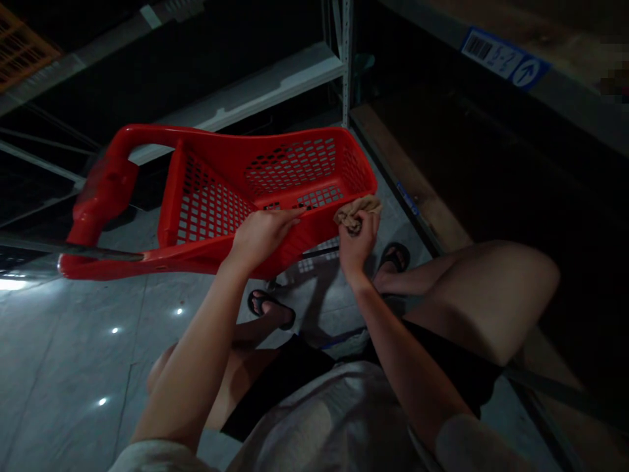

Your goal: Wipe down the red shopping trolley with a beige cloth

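Observation:
A red plastic shopping cart (216, 262) with a perforated basket stands in front of me, its handle end to the left. My left hand (263, 237) rests on the near rim of the basket, fingers closed over the edge. At the near right corner, my right hand (358, 244) grips a crumpled brown cloth (361, 208) and presses it against the outer side of the cart. Part of the cloth is bunched inside my fingers. The inside of the basket shows only its grid walls and floor.
Metal shelving with a pale shelf (275, 92) stands behind the cart. Along the right runs a dark rack with a wooden board (442, 242) and a blue-white barcode label (506, 59). An orange crate (24, 46) is at upper left. The floor is grey tile (73, 367).

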A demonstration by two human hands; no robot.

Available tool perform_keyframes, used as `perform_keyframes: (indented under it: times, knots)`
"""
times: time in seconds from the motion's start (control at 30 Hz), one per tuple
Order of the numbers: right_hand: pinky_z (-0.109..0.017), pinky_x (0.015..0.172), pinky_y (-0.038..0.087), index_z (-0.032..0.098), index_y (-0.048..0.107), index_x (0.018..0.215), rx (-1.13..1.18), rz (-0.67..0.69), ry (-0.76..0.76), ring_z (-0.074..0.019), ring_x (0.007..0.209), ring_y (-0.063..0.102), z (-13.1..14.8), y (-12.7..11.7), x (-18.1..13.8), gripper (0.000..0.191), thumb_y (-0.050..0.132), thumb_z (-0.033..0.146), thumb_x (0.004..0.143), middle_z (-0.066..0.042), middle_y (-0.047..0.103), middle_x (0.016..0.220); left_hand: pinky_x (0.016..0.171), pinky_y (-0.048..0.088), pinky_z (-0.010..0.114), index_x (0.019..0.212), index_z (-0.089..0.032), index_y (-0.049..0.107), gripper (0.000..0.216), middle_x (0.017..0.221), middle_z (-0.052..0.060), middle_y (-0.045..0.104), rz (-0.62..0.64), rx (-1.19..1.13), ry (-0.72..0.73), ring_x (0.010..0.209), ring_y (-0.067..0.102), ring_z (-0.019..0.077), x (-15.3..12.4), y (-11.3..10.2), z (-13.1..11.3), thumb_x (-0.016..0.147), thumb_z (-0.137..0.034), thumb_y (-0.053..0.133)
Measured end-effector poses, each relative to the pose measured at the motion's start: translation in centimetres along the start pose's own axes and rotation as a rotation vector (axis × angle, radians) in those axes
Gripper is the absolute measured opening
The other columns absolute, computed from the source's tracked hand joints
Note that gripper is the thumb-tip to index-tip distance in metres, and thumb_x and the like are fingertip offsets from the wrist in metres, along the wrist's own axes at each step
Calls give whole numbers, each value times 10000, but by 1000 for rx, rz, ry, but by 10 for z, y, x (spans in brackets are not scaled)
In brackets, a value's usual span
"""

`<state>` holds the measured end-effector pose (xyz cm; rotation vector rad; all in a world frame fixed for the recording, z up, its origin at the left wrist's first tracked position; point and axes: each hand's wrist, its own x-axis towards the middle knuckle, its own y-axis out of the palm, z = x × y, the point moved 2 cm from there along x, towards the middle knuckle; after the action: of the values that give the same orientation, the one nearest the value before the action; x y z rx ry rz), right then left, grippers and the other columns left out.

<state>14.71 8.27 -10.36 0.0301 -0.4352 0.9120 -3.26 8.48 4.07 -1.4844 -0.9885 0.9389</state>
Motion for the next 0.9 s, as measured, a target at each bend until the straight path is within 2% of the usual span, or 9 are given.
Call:
perform_keyframes:
  times: [0.17, 0.23, 0.37, 0.5, 0.57, 0.63, 0.77, 0.83, 0.9]
  knots:
    - [-408, 958, 515, 241, 596, 905, 43, 332, 109, -249, 1048, 597, 11, 36, -49, 154, 547, 165, 781, -99, 610, 1057, 863, 557, 308, 1370, -296, 682, 372, 1147, 65, 797, -71, 20, 1, 971, 761, 235, 16, 6, -4, 1036, -306, 516]
    - [-401, 941, 524, 248, 609, 879, 57, 395, 86, -253, 1051, 604, 12, 41, -58, 146, 558, 169, 767, -95, 635, 1056, 854, 555, 300, 1359, -286, 690, 370, 1109, 68, 803, -100, 32, -9, 939, 761, 229, 19, 8, -7, 1031, -295, 518]
    - [-384, 934, 526, 241, 583, 896, 17, 206, 68, -218, 952, 596, -5, 23, -17, 166, 559, 176, 745, -52, 611, 949, 840, 558, 302, 1340, -272, 702, 365, 1052, 73, 808, -104, 37, -25, 908, 760, 232, 18, 8, -13, 1029, -309, 514]
    - [-437, 1059, 481, 231, 559, 1000, 37, 23, 42, -235, 1131, 571, -17, 7, 34, 301, 512, 120, 725, -100, 570, 1119, 829, 562, 321, 1318, -265, 720, 361, 1038, 81, 810, -91, 32, -45, 908, 763, 253, 15, 4, -18, 1031, -319, 507]
    - [-476, 1134, 435, 224, 542, 1112, 63, 88, 19, -261, 1254, 526, -8, 15, 24, 409, 532, 104, 721, -136, 526, 1252, 827, 563, 324, 1318, -264, 721, 362, 1042, 84, 810, -95, 29, -49, 909, 764, 257, 14, 4, -19, 1032, -314, 505]
    - [-504, 1183, 397, 204, 508, 1210, 46, 195, 22, -291, 1317, 489, 5, 29, -9, 492, 585, 110, 733, -170, 474, 1338, 832, 563, 325, 1323, -269, 718, 361, 1055, 83, 810, -94, 29, -52, 914, 765, 258, 13, 5, -19, 1028, -301, 513]
    - [-441, 1093, 507, 237, 545, 1153, 29, 396, -44, -289, 1220, 572, 16, 47, -77, 405, 666, 165, 773, -124, 534, 1283, 829, 560, 318, 1320, -297, 717, 352, 1069, 63, 813, -77, 31, -45, 930, 767, 255, 12, 7, -16, 1026, -301, 524]
    - [-425, 1045, 536, 264, 571, 1093, 38, 396, -60, -267, 1164, 601, 5, 41, -75, 376, 650, 133, 749, -85, 569, 1227, 819, 563, 316, 1325, -300, 713, 353, 1074, 65, 813, -75, 26, -41, 931, 770, 255, 10, 6, -14, 1030, -317, 522]
    - [-443, 1066, 509, 254, 581, 1071, 37, 308, -44, -251, 1155, 596, -17, 26, -42, 374, 589, 101, 730, -81, 579, 1186, 816, 571, 325, 1337, -297, 707, 358, 1094, 73, 810, -78, 23, -36, 937, 773, 262, 8, 6, -12, 1031, -324, 522]
